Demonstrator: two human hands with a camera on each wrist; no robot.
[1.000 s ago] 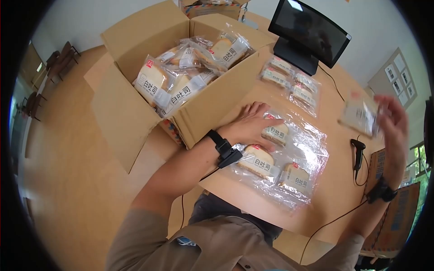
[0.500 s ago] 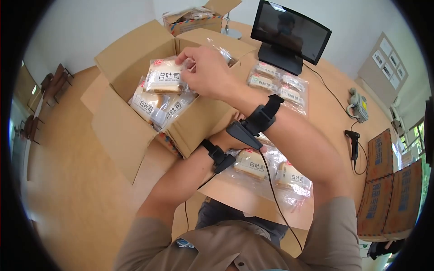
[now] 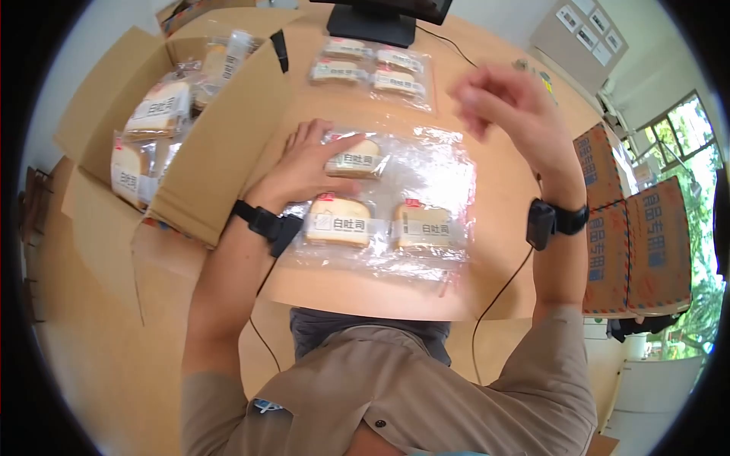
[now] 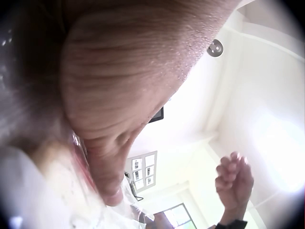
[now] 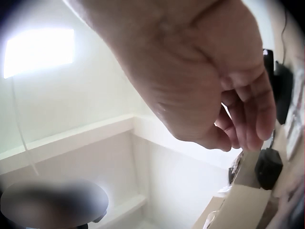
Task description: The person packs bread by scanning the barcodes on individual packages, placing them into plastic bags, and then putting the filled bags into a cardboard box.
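Note:
In the head view my left hand (image 3: 304, 163) rests with spread fingers on a clear plastic bag (image 3: 437, 163) on the table. Its thumb lies over a packet of white toast (image 3: 356, 159) at the bag's back left. Two more toast packets, one front left (image 3: 338, 221) and one front right (image 3: 432, 228), lie flat in the bag. Raised over the table to the right of the bag is my right hand (image 3: 513, 110), its fingers loosely bent and holding nothing. The right wrist view shows the same bent fingers (image 5: 252, 112) with no packet among them.
On the left stands an open cardboard box (image 3: 220, 144) piled with toast packets (image 3: 158, 110). Another filled clear bag (image 3: 422, 80) lies near the monitor stand (image 3: 371, 25). Printed cartons (image 3: 658, 243) are stacked at the right. Cables run from both wrists.
My right hand carried a toast packet from the right to over the box, let it go there and came back empty. The left hand stays on the bag. The head view has shifted.

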